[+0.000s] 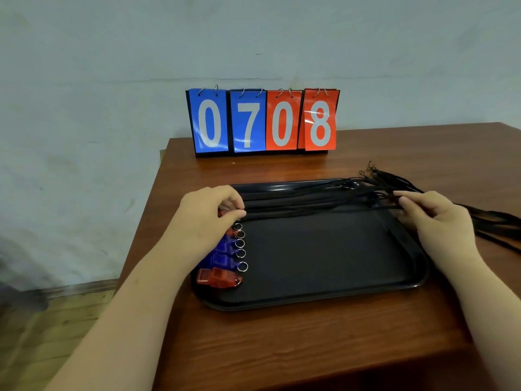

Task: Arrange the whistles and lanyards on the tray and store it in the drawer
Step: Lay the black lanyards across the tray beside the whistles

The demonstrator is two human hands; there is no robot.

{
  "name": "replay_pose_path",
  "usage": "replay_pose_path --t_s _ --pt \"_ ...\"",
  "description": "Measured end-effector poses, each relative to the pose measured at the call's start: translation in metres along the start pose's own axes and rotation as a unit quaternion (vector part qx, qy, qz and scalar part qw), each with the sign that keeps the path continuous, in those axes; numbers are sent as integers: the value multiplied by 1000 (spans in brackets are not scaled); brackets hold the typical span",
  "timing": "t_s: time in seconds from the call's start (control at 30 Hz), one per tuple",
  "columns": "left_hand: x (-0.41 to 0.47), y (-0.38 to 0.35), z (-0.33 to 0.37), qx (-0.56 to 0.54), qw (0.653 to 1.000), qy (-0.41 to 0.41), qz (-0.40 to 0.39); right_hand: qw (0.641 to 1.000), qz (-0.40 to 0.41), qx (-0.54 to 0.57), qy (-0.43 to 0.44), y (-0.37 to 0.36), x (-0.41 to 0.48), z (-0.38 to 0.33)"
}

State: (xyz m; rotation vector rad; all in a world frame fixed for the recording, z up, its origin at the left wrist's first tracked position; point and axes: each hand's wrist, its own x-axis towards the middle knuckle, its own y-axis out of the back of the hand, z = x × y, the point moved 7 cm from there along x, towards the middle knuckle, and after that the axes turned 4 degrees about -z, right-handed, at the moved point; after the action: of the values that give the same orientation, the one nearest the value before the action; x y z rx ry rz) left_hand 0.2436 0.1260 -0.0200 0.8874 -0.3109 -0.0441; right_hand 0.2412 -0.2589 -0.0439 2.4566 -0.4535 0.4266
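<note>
Brown wooden table [282,340] carries a black tray [324,294] with whistles [222,259] along its left edge, while left hand [210,214] and right hand [439,218] each pinch opposite ends of black lanyards [304,198] stretched across its far side.

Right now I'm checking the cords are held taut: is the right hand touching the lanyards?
Touching. The head view shows the right hand pinching the black lanyards at its fingertips.
</note>
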Motion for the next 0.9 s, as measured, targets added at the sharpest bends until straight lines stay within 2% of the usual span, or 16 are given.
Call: replay_pose_path --t_s 0.1,0.27,0.43,0.9 --pt "0 -2 3 28 1000 -6 -12 999 19 -33 5 4 0 1" --pt "0 -3 3 43 999 3 -20 998 40 37 -44 7 1 11" --pt "-2 -3 0 47 998 20 -25 996 55 27 -62 10 1 15" --pt "-1 -5 -3 66 997 35 -34 995 25 42 -89 4 2 27"
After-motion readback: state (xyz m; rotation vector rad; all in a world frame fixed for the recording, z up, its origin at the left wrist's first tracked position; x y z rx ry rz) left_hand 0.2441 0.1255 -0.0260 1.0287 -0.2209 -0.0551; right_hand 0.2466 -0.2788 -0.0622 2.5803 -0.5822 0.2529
